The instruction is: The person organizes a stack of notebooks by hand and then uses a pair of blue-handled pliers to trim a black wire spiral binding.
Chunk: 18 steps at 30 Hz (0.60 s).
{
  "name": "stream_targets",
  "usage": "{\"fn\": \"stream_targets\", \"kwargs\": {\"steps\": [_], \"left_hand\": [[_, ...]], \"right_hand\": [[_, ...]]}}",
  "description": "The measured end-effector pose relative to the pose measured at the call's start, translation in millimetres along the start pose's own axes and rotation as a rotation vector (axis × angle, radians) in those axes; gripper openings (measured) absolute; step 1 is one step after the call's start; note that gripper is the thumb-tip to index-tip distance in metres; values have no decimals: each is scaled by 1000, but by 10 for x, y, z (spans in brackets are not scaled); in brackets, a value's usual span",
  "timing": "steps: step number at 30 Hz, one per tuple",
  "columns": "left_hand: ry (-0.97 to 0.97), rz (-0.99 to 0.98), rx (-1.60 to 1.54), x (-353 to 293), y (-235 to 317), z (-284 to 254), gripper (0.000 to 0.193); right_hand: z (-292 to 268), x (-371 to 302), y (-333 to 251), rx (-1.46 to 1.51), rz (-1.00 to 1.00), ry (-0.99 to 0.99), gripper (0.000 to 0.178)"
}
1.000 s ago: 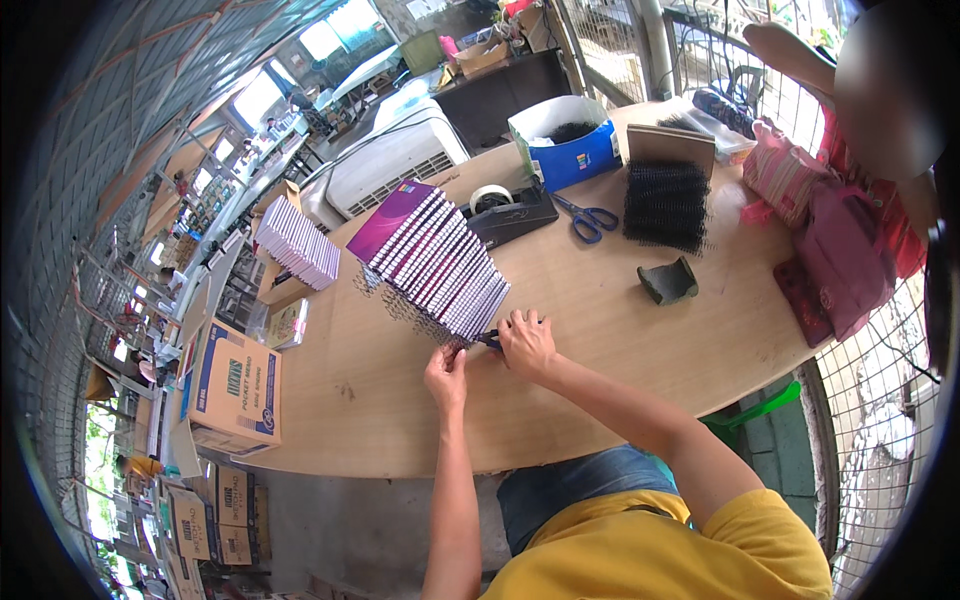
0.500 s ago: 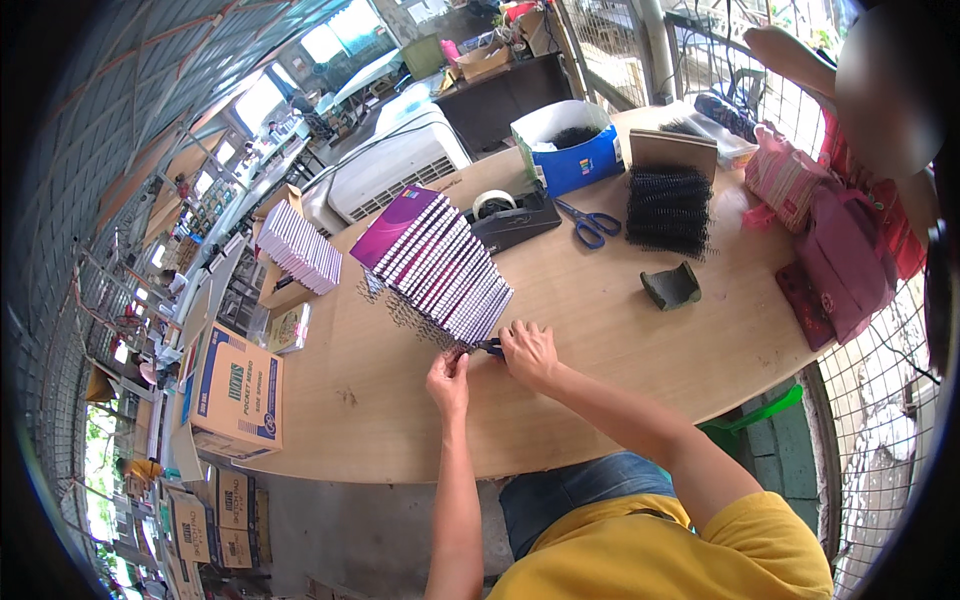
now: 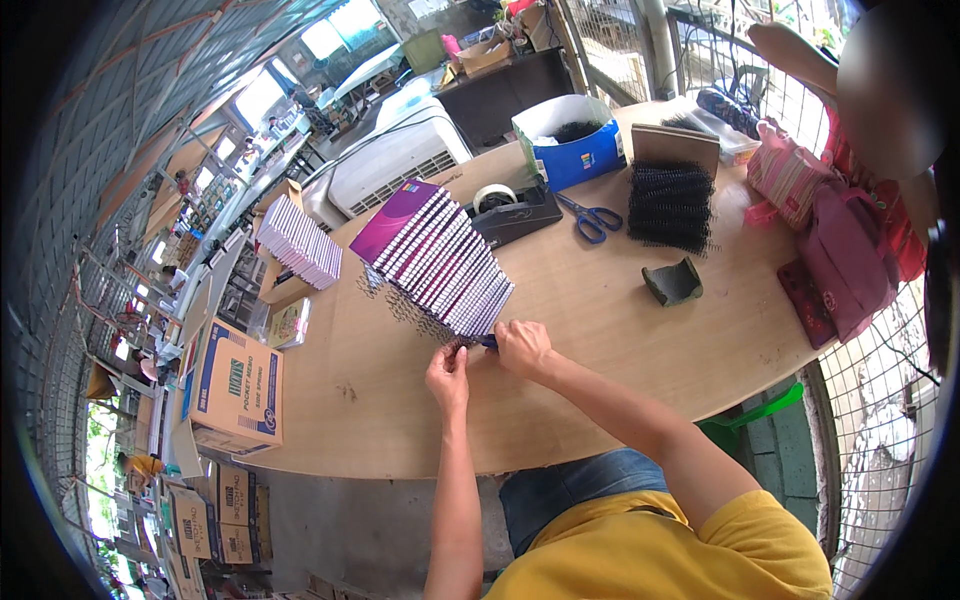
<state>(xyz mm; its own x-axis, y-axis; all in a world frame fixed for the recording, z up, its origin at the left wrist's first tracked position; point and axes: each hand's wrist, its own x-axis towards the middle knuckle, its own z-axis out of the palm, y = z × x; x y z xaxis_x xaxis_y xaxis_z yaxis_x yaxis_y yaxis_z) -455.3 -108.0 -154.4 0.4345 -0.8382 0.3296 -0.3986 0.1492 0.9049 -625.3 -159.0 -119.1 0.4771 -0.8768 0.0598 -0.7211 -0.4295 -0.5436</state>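
Observation:
A tall stack of purple-covered spiral notebooks [image 3: 440, 265] stands tilted on the table, with loose dark wire coil ends [image 3: 412, 318] sticking out along its lower left side. At the stack's near bottom corner, my left hand [image 3: 447, 378] is closed in a pinch on what looks like a dark wire coil. My right hand [image 3: 523, 348] is wrapped round a small blue-handled hand tool [image 3: 489, 342]. The tool points left toward the left fingertips, close to the notebooks. Its jaws are too small to make out.
Behind the stack stand a tape dispenser [image 3: 517, 217], blue scissors [image 3: 592, 220] and a blue box [image 3: 578, 158]. A bundle of black coils [image 3: 670, 208] and a dark curved block [image 3: 672, 283] lie right. Bags [image 3: 845, 265] sit near another person. Left are a carton [image 3: 238, 385] and more notebooks [image 3: 298, 243].
My right hand has turned slightly and shifted a little left, its fingers closing further round the blue-handled tool. My left hand stays at the bottom corner of the stack.

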Motion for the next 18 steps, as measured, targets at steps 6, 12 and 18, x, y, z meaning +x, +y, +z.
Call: {"fn": "stream_targets", "kwargs": {"steps": [6, 12, 18], "left_hand": [[11, -63, -149, -6, -29, 8, 19], [9, 58, -185, 5, 16, 17, 22], [10, -16, -119, 10, 54, -9, 22]], "right_hand": [[12, -153, 12, -82, -25, 293, 45], [42, -62, -33, -116, -38, 253, 42], [14, -25, 22, 22, -17, 119, 41]]}}
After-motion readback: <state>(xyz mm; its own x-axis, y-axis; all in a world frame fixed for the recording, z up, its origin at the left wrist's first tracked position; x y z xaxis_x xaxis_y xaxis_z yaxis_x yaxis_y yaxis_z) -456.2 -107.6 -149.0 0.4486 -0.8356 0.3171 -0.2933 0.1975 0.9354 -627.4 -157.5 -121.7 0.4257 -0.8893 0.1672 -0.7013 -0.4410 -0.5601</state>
